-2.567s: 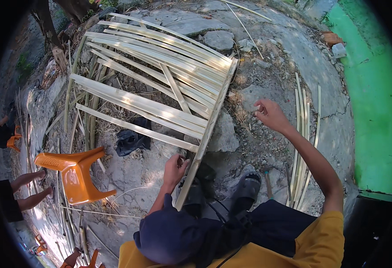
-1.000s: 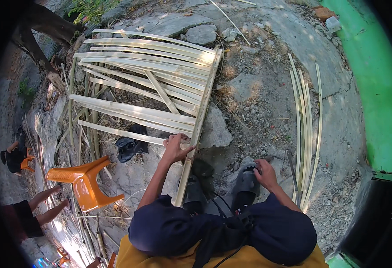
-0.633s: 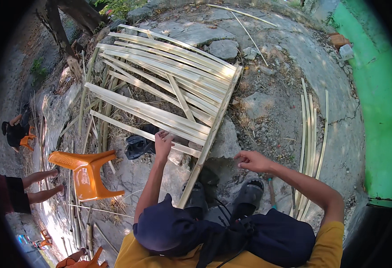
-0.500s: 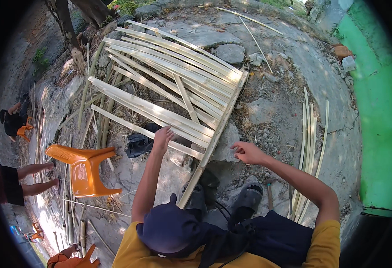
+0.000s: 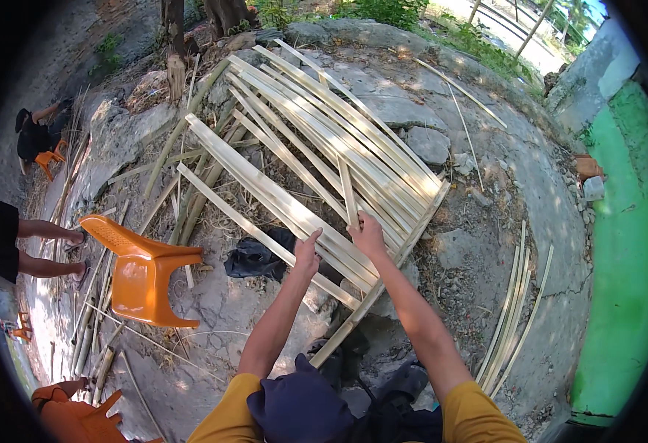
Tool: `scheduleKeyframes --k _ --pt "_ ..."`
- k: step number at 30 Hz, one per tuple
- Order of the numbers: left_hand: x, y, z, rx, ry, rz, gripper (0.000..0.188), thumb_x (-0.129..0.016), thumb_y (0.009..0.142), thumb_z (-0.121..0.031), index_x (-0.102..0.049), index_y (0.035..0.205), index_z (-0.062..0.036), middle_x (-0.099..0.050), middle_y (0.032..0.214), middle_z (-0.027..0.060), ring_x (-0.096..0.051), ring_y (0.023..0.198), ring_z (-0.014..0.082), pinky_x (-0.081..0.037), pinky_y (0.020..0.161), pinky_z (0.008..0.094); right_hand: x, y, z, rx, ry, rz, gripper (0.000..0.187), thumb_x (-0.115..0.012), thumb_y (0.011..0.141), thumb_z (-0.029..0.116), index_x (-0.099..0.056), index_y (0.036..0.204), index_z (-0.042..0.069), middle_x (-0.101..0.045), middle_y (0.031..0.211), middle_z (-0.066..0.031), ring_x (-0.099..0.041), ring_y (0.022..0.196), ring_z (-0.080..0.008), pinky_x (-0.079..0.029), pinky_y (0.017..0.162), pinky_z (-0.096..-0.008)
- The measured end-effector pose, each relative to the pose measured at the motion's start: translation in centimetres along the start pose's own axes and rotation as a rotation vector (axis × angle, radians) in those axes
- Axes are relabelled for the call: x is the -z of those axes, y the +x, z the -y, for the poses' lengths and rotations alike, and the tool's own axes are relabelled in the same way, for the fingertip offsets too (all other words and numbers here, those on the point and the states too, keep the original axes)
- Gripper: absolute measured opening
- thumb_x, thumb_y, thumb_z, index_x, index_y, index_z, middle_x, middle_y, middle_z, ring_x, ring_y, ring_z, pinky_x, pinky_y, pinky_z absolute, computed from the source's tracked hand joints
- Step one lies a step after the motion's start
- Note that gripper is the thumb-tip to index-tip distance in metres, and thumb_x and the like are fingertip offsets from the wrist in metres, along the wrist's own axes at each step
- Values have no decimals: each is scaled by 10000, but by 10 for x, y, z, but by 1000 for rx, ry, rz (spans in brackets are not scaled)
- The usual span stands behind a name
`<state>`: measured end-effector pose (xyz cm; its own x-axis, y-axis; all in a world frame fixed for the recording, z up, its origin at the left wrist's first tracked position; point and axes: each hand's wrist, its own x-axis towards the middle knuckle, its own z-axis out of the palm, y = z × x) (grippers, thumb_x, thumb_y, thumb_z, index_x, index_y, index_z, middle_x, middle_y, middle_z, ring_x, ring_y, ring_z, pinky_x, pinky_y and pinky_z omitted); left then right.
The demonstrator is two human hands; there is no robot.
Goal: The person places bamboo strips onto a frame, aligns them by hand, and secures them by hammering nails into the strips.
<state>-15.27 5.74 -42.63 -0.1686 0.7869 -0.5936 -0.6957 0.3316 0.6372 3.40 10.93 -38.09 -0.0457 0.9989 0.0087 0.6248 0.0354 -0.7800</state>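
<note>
A rack of long, pale bamboo slats spreads out before me, their near ends lined up along a crosswise bamboo strip. My left hand is curled around the edge of a slat in the near group, thumb on top. To its right, my right hand grips the lower end of a short bamboo slat lying slantwise over the others. Its fingertips are partly hidden behind the hand.
An orange plastic chair stands at left, near a person's legs. Black plastic lies under the rack. Loose bamboo strips lie at right before a green wall. Another person sits far left.
My right hand has moved left and forward from beyond the crosswise strip onto the short slanting slat. My left hand has shifted onto the near slats. The whole view has turned somewhat.
</note>
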Motion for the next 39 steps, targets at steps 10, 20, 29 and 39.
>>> scheduleKeyframes --k 10,20,29,39 --pt "2 -9 0 -65 -33 61 452 -782 937 -105 -549 1324 -120 -687 1222 57 -677 1132 237 -602 913 449 -23 10 -3 -25 175 -237 481 -820 671 54 -699 1137 52 -713 896 -86 -691 749 -204 -572 718 -345" --pt "10 -14 -3 -56 -89 125 357 -719 982 -110 -589 1311 -153 -698 1179 21 -687 1094 213 -589 914 426 -18 13 14 -69 177 -100 638 -862 664 119 -705 1276 31 -722 961 -60 -589 737 -144 -521 707 -314" --pt "4 -26 -3 -42 -74 136 393 -709 985 -108 -565 1346 -163 -675 1225 21 -671 1117 217 -569 926 455 -16 12 19 83 53 63 662 -878 644 148 -742 1291 134 -740 940 -60 -667 845 -177 -506 759 -321" --pt "9 -34 1 -86 -70 107 481 -703 984 -79 -533 1423 -178 -662 1277 7 -623 1187 209 -498 1018 440 -25 23 22 74 227 371 459 -728 839 -59 -731 1281 65 -788 990 -84 -714 840 -138 -569 800 -293"
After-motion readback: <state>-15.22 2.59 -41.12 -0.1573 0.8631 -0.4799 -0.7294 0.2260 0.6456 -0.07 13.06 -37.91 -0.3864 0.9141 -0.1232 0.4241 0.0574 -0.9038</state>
